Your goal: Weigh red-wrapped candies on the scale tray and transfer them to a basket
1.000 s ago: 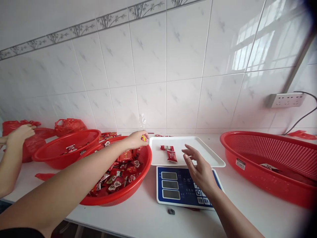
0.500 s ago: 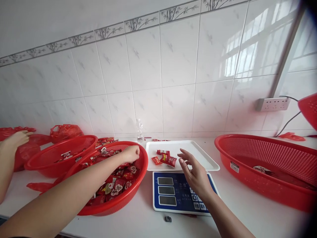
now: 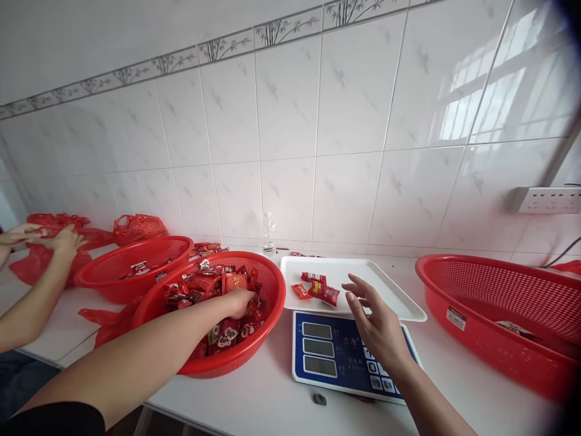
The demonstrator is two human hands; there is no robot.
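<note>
Three wrapped candies (image 3: pixel 318 287) lie on the white tray (image 3: pixel 399 300) atop the scale (image 3: pixel 336 357) near the bench's front edge, while the red basket (image 3: pixel 267 303) beside it holds a heap more (most of the sorting seems left). The left hand (image 3: pixel 238 301) digs into that heap, its grip hidden among the wrappers. The right hand (image 3: pixel 379 324) hovers over the tray's near edge, fingers spread, holding nothing.
</note>
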